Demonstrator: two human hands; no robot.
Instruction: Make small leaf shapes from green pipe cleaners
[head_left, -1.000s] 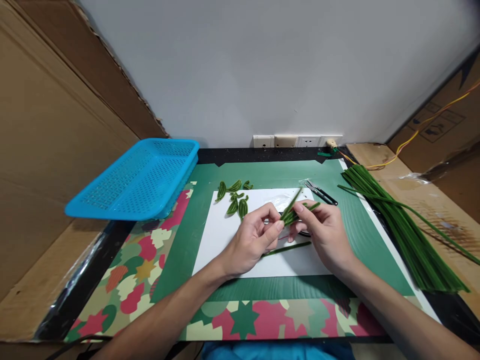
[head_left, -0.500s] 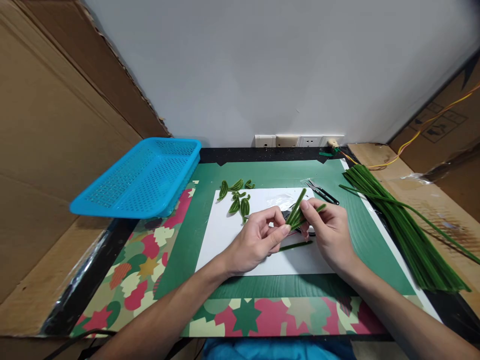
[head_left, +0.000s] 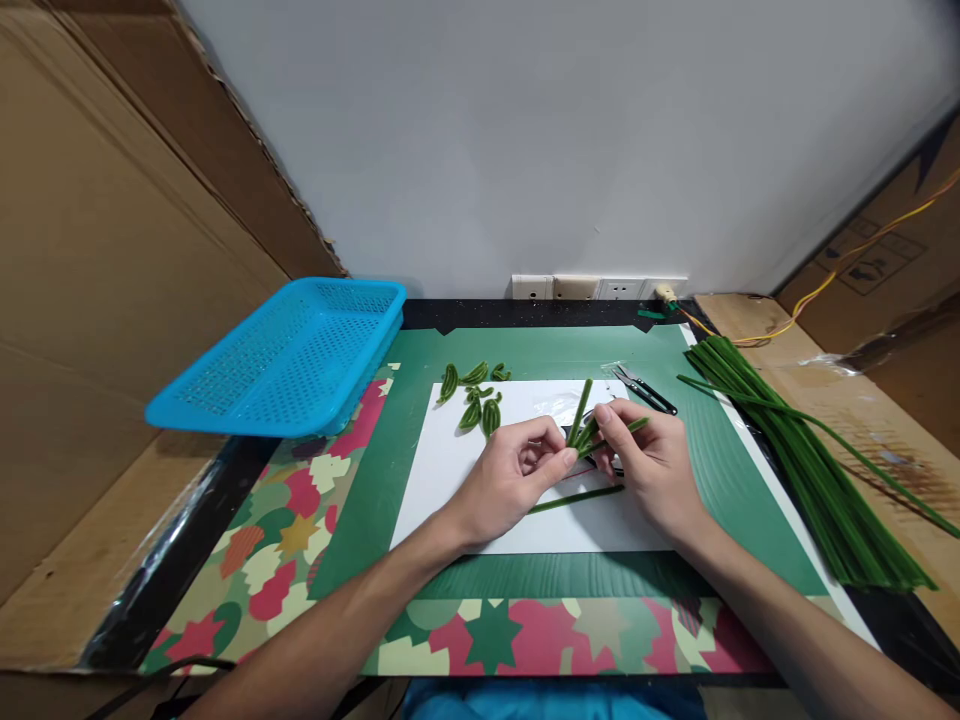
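Between thumb and fingers, my left hand [head_left: 517,470] pinches the joined lower end of several green pipe cleaners [head_left: 580,415] that fan upward and to the right. My right hand [head_left: 651,460] grips the same pieces from the other side, fingers closed round them near the middle. Beneath the hands a single cut pipe cleaner [head_left: 577,498] lies on a white sheet [head_left: 450,510]. Partly hidden behind the fingers is a dark tool I cannot make out. Several leaf shapes bent from green pipe cleaner [head_left: 471,414] lie at the sheet's upper left corner.
Black thread snips [head_left: 646,390] rest beyond my right hand. A bundle of long green pipe cleaners [head_left: 802,460] lies at the right edge. On the left stands a blue perforated basket [head_left: 277,360]. Wall sockets [head_left: 600,288] with a plugged yellow cable line the back.
The upright pipe cleaner piece has swung left and stands steeper. My right hand has shifted slightly left. More of the loose piece on the sheet shows.
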